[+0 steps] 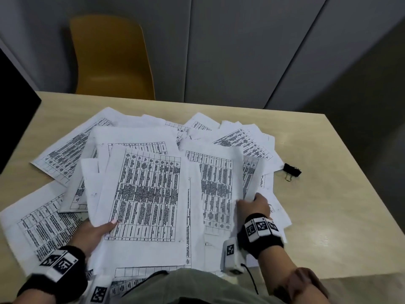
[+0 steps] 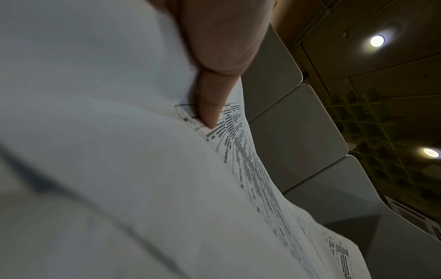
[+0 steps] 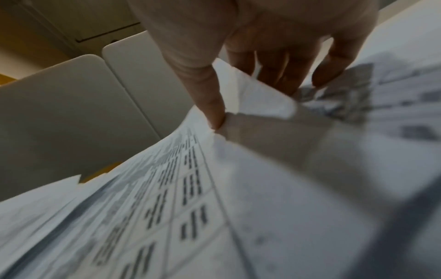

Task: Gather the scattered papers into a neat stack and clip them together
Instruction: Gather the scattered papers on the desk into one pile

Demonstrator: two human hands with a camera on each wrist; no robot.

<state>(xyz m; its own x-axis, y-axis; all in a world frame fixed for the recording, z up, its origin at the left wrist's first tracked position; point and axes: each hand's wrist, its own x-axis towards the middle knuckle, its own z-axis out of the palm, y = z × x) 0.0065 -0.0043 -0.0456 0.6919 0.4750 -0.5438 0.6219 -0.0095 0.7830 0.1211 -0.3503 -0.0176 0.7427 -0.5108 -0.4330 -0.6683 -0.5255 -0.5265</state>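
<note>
- Left hand (image 1: 94, 232): thumb lies on top of a printed sheet (image 1: 144, 194), remaining fingers hidden beneath it, apparently pinching its near-left edge.
- Right hand (image 1: 254, 205): thumb and fingers pinch the curled near edge of another sheet (image 1: 219, 178), which is lifted off the pile.
- Papers (image 1: 65, 154): scattered and overlapping across the table (image 1: 328, 216), not squared.
- Binder clip (image 1: 292, 170): black, 1 seen, resting on the table just beside the pile's right edge, apart from both hands.
</note>
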